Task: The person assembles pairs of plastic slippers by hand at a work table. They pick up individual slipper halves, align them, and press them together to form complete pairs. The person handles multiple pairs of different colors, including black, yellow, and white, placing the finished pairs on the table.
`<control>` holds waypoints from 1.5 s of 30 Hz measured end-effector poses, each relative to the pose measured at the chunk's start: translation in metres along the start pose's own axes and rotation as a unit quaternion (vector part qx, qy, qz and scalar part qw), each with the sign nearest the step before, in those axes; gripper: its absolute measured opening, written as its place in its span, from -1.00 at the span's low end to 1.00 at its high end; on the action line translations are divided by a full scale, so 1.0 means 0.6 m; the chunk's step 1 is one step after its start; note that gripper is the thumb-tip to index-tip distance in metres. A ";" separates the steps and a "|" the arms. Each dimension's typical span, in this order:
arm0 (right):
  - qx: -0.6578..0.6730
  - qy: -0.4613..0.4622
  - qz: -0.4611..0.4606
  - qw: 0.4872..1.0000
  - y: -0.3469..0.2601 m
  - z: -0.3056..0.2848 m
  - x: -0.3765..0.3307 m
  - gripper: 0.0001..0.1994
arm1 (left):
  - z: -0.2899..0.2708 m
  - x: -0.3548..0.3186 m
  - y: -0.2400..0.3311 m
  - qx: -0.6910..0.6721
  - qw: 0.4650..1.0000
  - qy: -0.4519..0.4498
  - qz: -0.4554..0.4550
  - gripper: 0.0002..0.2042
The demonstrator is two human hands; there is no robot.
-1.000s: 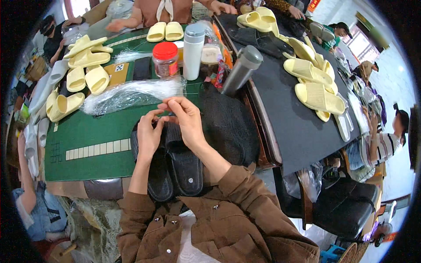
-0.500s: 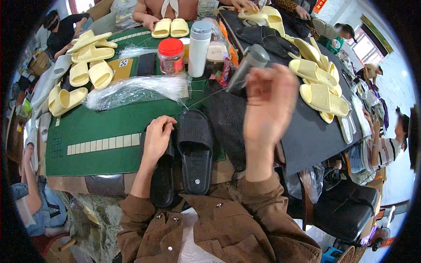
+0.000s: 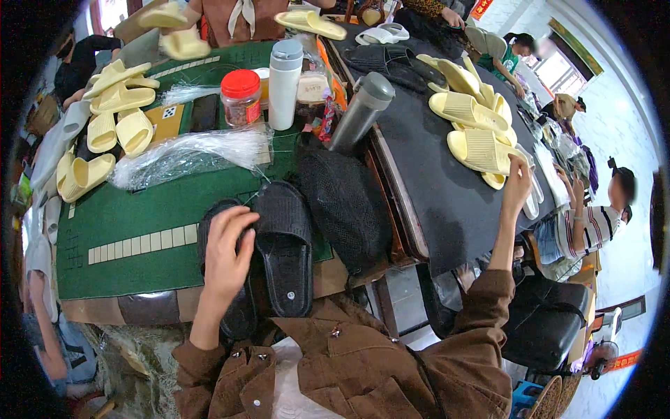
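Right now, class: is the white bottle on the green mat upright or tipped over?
Upright. The white bottle stands on its base on the green mat, grey cap on top.

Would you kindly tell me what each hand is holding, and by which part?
Left hand presses the black slippers at the inner edge of the left one. Right hand grasps nothing, touching a yellow slipper.

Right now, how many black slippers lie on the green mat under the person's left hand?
2: one slipper lies under the left hand; the other slipper lies beside it on its right, both on the green mat. More may be hidden.
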State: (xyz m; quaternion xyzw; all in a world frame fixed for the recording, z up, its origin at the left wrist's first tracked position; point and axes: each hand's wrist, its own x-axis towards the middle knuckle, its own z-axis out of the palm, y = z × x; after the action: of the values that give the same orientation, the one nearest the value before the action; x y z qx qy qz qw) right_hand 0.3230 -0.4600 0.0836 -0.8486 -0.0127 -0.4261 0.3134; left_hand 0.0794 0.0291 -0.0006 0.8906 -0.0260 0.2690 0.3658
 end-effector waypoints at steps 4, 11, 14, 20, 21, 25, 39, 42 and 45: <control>-0.133 -0.095 0.047 0.985 0.059 0.036 0.016 -0.58 | -0.008 -0.054 0.044 0.054 0.998 -0.007 0.031 -0.74; -0.126 -0.339 0.134 0.922 -0.061 0.003 -0.073 -0.59 | -0.001 -0.090 0.066 0.196 0.976 -0.093 -0.033 -0.63; -0.003 -0.462 0.115 0.879 -0.098 -0.067 -0.123 -0.71 | 0.006 -0.088 0.067 0.211 0.975 -0.070 0.002 -0.60; 0.016 -0.516 0.049 0.855 -0.165 -0.136 -0.173 -0.80 | 0.019 -0.088 0.062 0.232 0.971 -0.063 0.008 -0.59; -0.012 -0.483 0.064 0.873 -0.169 -0.133 -0.178 -0.81 | 0.019 -0.092 0.058 0.238 0.969 -0.069 0.001 -0.59; 0.063 -0.406 0.044 0.911 -0.100 -0.097 -0.166 -0.83 | 0.013 -0.110 0.036 0.271 0.955 -0.109 -0.044 -0.58; 0.023 -0.347 -0.089 0.933 -0.058 0.026 -0.084 -0.50 | -0.087 -0.112 -0.096 0.373 0.925 -0.027 -0.071 -0.60; 0.069 -0.367 -0.157 0.914 -0.074 0.058 -0.080 -0.48 | -0.162 -0.127 -0.178 0.456 0.884 0.021 -0.103 -0.60; 0.078 -0.374 -0.173 0.908 -0.073 0.080 -0.066 -0.55 | -0.246 -0.142 -0.271 0.514 0.842 0.050 -0.152 -0.58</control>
State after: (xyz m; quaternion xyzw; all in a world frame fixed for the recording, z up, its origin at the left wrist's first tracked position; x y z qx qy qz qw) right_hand 0.3194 -0.3889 0.0563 -0.9031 -0.3086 -0.1225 0.2722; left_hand -0.0215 0.2334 -0.0603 0.9291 0.2703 0.2284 -0.1078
